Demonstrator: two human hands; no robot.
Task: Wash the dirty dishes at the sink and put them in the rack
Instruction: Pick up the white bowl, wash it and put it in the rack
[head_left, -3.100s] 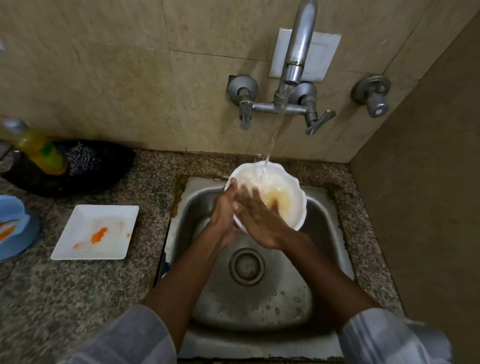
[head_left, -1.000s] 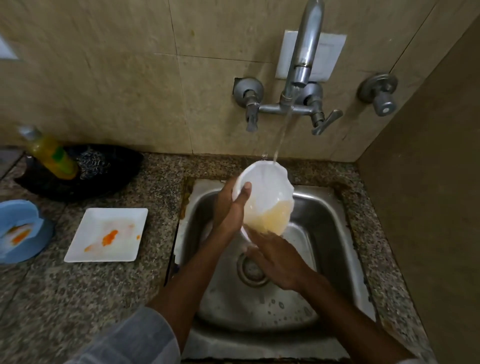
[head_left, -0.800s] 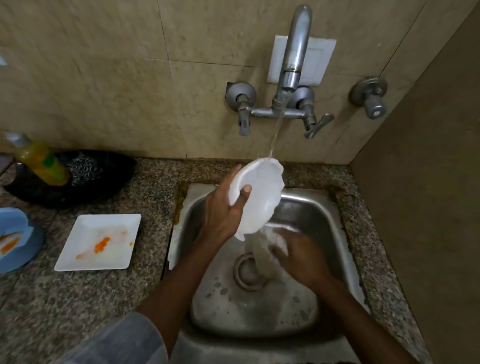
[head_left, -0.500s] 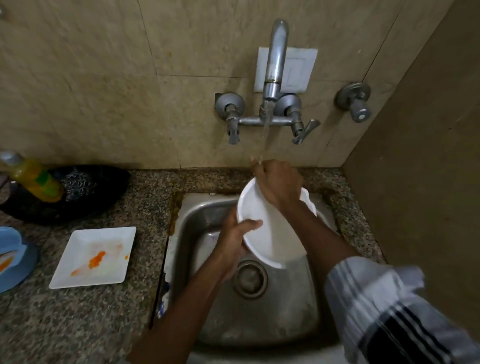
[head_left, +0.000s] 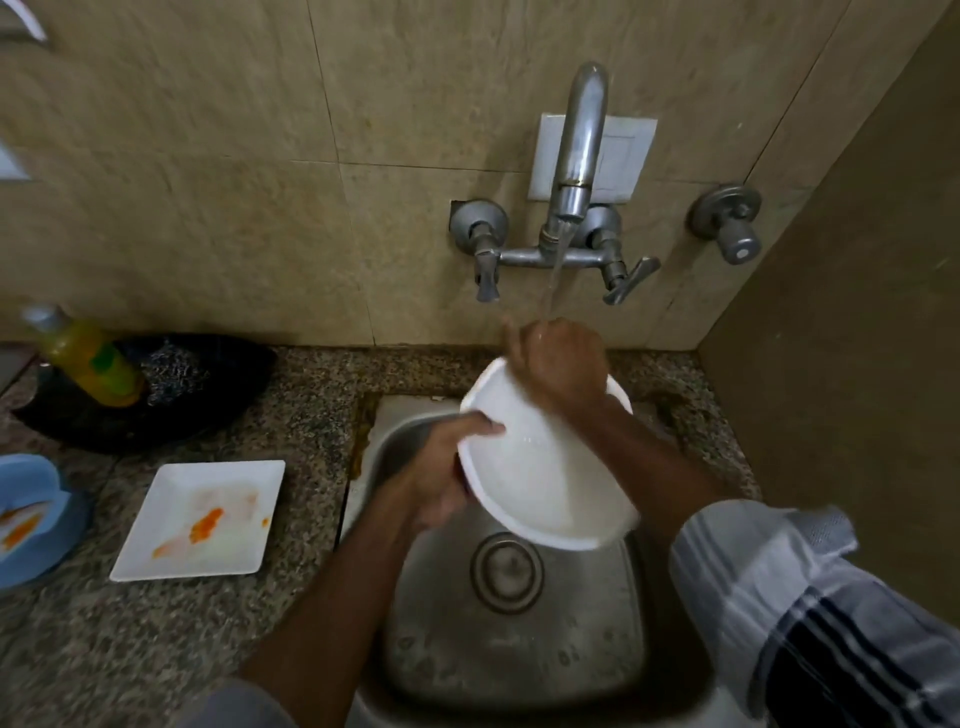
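Landmark: steel sink, set in the speckled granite worktop.
Bowl: white bowl was held over the sink's far half, tilted, inside facing the camera; the inside looked clean and wet.
Left hand: left hand had its grip on the bowl's left rim, thumb hooked over the edge into the bowl, fingers hidden behind it.
Right hand: right hand was at the bowl's far rim, directly under the water stream; fingers curled over the edge, though the grip was partly hidden, so a true clasp could not be confirmed beyond curled fingers on the rim.
Tap: wall-mounted tap above the sink was running; the stream landed on the right hand.
Square plate: white square plate lay on the worktop left of the sink, smeared with orange residue.
Blue dish: blue dish sat further left of the sink, at the frame edge, also orange-stained.
Black tray: black tray stood left of the sink against the wall, holding a yellow soap bottle and a steel scrubber.
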